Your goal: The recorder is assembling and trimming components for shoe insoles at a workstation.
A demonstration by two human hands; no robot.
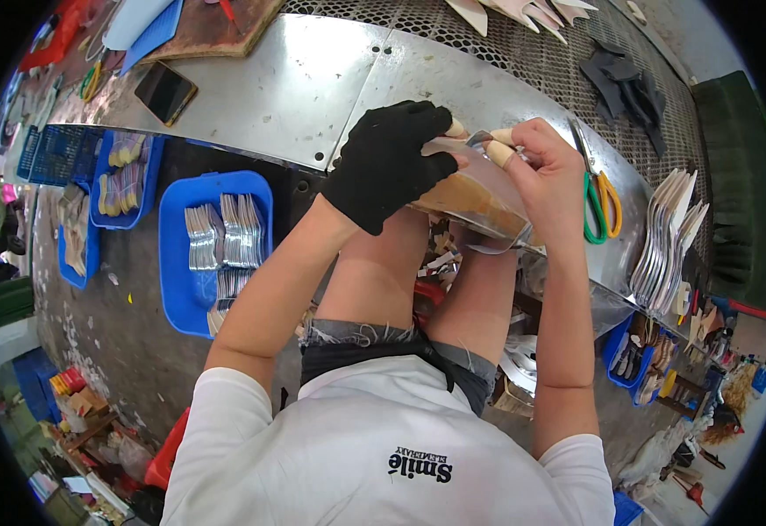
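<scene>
My left hand [396, 162] wears a black glove whose thumb and index tips are bare or capped in tan. Its fingers are closed at one end of a thin silvery-grey strip [479, 138]. From the other side my right hand [536, 158], ungloved with tan covers on thumb and index finger, pinches the same strip. Below both hands a tan-brown board [479, 195] lies at the metal table's near edge, and a loose silvery band [498, 246] curls under it. Scissors [595, 193] with green and orange handles lie just right of my right hand.
A layered stack of shiny silvery pieces [662, 245] stands at the table's right. Dark scraps [626, 83] lie on the mesh surface [523, 66]. A phone [165, 93] rests on the metal table [286, 83]. Blue baskets [175, 285] with bundled pieces stand at the left.
</scene>
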